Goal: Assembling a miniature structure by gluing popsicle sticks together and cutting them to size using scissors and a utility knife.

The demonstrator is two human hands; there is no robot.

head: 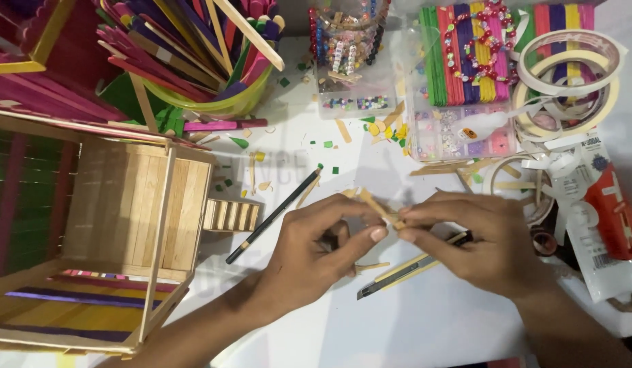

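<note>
Both hands meet at table centre, pinching one small wooden stick piece [383, 210] between them: left hand [316, 249] grips its lower end, right hand [476, 238] its tip. A craft knife [398, 272] lies just below, a pencil [275, 215] to the left. Bare white table [432, 327] shows toward the near edge; a stick house [118, 225] crowds the left.

A short, pale wooden stick piece [379, 208], tilted, pinched above the white table.
</note>
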